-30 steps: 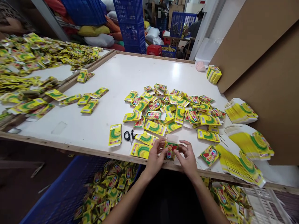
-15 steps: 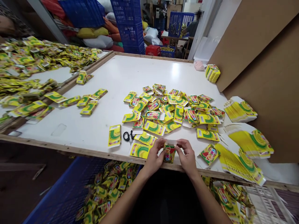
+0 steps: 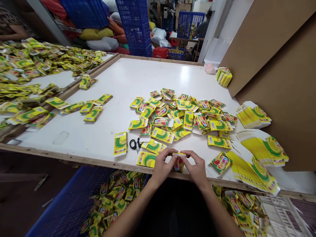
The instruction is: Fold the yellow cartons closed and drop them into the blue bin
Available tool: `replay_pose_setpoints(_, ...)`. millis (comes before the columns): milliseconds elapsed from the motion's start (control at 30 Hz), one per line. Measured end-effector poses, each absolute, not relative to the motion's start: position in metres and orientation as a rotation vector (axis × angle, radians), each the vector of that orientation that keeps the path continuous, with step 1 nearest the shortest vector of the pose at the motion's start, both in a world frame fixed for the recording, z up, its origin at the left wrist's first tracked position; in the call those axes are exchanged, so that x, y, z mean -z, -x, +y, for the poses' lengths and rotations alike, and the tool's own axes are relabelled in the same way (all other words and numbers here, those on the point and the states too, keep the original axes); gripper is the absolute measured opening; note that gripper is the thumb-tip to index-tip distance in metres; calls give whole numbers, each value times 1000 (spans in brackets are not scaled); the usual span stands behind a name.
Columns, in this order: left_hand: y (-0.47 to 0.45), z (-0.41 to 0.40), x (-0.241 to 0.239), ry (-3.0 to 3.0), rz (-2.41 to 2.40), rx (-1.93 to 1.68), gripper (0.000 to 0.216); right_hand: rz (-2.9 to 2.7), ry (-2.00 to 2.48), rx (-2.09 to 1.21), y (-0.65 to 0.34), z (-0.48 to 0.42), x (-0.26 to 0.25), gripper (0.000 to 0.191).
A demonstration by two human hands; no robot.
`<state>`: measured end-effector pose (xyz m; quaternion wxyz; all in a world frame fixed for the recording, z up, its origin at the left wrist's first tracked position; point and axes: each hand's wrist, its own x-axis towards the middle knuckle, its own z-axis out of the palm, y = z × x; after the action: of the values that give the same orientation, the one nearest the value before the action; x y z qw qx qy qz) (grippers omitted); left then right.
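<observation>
While hands (image 3: 161, 167) grip carton (image 3: 178, 166), table edge (image 3: 86, 159) near

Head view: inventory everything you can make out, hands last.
Held carton: one, yellow-green-red, between both hands
Loose cartons: dozens, mostly yellow-green, mid-table and left
Pack heap: uncountable, yellow-green, far-left surface
Flattened-carton stacks: three, yellow-white, right
Carton bundle: one, yellow, far right
Scissors: one, black-handled, left of hands
Crumpled item: one, pink, beside carton bundle
Worktable: one, white, centre
Cardboard panels: two, brown, right
Large basket: one, blue, below table left
Slotted crate: one, white, below table right
Stacked crates: several, blue, background
Sacks: several, mixed colours, background
Plastic item: one, red, background
Co-workers: two, partly seen, upper left and background
Left hand: one, bare, on held carton
Right hand: one, bare, on held carton
</observation>
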<state>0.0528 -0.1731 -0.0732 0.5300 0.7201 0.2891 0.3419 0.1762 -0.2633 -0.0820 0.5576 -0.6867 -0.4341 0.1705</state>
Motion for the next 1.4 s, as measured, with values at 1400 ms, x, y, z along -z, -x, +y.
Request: replay_pose_setpoints(1400,79,-143,3,-2247,975,-989,14,-1818,2372,-9,-288,-327,85,10)
